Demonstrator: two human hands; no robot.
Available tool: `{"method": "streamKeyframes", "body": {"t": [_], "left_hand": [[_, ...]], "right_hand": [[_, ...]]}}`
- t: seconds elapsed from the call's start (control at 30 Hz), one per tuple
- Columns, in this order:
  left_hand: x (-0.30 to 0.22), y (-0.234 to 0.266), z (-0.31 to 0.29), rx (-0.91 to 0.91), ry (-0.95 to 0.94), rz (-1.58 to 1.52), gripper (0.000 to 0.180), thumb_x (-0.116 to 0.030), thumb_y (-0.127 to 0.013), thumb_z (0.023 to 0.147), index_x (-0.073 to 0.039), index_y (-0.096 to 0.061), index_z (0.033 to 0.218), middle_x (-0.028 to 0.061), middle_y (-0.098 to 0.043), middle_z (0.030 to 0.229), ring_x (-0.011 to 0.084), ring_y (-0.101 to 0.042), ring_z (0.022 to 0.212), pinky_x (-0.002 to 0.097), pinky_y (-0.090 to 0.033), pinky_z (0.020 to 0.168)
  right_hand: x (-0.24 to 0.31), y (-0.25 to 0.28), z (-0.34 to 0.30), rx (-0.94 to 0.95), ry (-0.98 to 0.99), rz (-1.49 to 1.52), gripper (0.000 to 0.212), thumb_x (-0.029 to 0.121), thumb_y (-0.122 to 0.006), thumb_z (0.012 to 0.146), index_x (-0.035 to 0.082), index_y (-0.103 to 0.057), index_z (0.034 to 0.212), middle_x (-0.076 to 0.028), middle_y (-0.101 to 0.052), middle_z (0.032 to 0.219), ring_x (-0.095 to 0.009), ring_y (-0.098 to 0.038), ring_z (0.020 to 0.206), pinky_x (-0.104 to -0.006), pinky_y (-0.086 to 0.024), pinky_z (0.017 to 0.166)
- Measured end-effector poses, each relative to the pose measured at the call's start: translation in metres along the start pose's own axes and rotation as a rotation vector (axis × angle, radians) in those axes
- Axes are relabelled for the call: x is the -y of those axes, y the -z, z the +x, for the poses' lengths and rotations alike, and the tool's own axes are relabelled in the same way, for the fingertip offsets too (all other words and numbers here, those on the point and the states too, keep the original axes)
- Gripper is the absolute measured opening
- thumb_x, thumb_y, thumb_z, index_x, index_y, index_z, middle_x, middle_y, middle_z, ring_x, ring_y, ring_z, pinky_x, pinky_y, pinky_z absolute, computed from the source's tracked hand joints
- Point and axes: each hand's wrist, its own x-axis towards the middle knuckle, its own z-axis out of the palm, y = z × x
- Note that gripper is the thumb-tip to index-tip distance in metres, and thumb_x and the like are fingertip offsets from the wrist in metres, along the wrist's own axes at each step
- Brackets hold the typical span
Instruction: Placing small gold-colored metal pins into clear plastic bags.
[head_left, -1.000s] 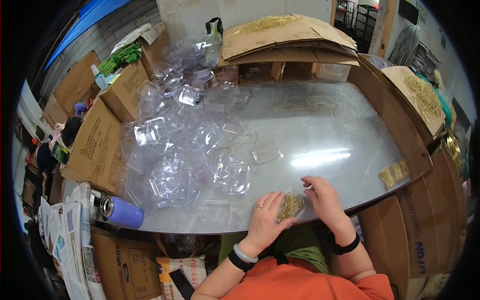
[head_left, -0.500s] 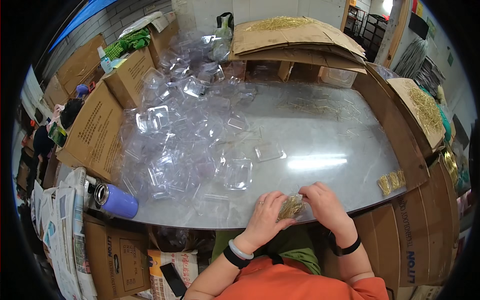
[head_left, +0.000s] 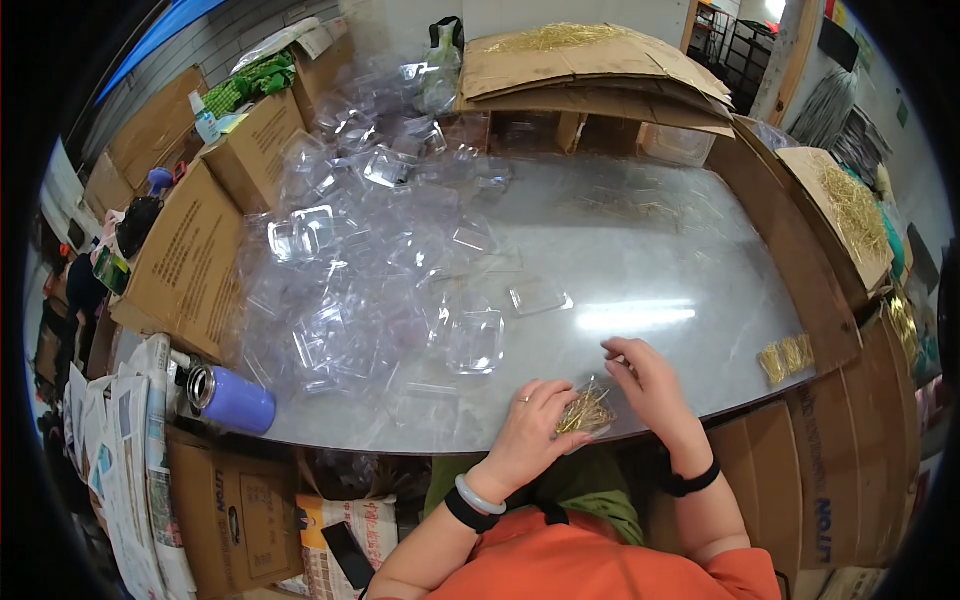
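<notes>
Some gold strands sit in our clasping left hand at five o'clock on the grey bench; our right hand half-curls, its hold unclear. Clear containers heap at ten, cardboard at twelve, wall beyond.

Smooth, grey and softly glossy across the surface. Thin, clear, shiny plastic in the heaped containers on the left of the surface. Wiry gold with a metallic gleam in the strands at its near edge and in the bundles at its right end. Matt cardboard in the sheets along its far edge. Satin purple on the flask at its near-left corner, with a shiny metal-looking rim.
</notes>
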Motion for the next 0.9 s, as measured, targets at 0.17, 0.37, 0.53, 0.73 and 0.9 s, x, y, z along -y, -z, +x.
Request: {"method": "streamKeyframes", "body": {"t": [0.17,0.37,0.53,0.73,0.9], "left_hand": [[-0.004,0.000,0.002,0.003,0.011,0.002,0.054,-0.030,-0.083,0.081,0.001,-0.065,0.121,0.0152,-0.061,0.128,0.0372,-0.054,0.120,0.0458,-0.044,0.105],[-0.001,-0.001,-0.001,-0.016,0.011,0.019,0.054,-0.030,-0.083,0.081,0.001,-0.065,0.121,0.0156,-0.062,0.128,0.0377,-0.054,0.120,0.0458,-0.044,0.105],[-0.003,-0.001,-0.002,-0.023,0.028,0.017,0.053,-0.029,-0.084,0.081,0.001,-0.065,0.121,0.0158,-0.062,0.128,0.0379,-0.055,0.119,0.0458,-0.044,0.105],[-0.002,-0.001,-0.002,-0.008,0.022,0.019,0.052,-0.027,-0.084,0.080,0.001,-0.066,0.121,0.0158,-0.062,0.128,0.0378,-0.056,0.118,0.0462,-0.045,0.104],[-0.005,0.001,0.000,-0.003,0.011,0.036,0.053,-0.027,-0.084,0.080,0.001,-0.066,0.121,0.0157,-0.062,0.128,0.0383,-0.056,0.119,0.0472,-0.044,0.106]], "right_hand": [[-0.032,-0.014,-0.008,0.051,-0.174,0.320,0.026,0.004,-0.068,0.093,0.000,-0.067,0.119,-0.014,-0.071,0.092,-0.019,-0.069,0.081,-0.0321,-0.054,0.073],[-0.002,-0.005,-0.021,-0.039,-0.191,0.147,0.022,0.003,-0.069,0.091,0.000,-0.068,0.113,-0.014,-0.072,0.092,-0.021,-0.069,0.081,-0.0328,-0.054,0.072],[0.004,-0.007,-0.038,-0.153,0.162,-0.125,0.023,0.004,-0.069,0.093,0.000,-0.066,0.115,-0.013,-0.072,0.091,-0.024,-0.070,0.081,-0.0349,-0.054,0.073],[-0.009,-0.014,-0.032,-0.058,-0.215,0.223,0.024,0.004,-0.067,0.094,0.001,-0.065,0.118,-0.014,-0.072,0.093,-0.024,-0.071,0.087,-0.0342,-0.054,0.077],[-0.011,-0.011,-0.028,-0.047,-0.144,0.196,0.026,0.003,-0.070,0.091,0.002,-0.065,0.117,-0.014,-0.071,0.089,-0.027,-0.069,0.086,-0.0361,-0.054,0.075]]}}
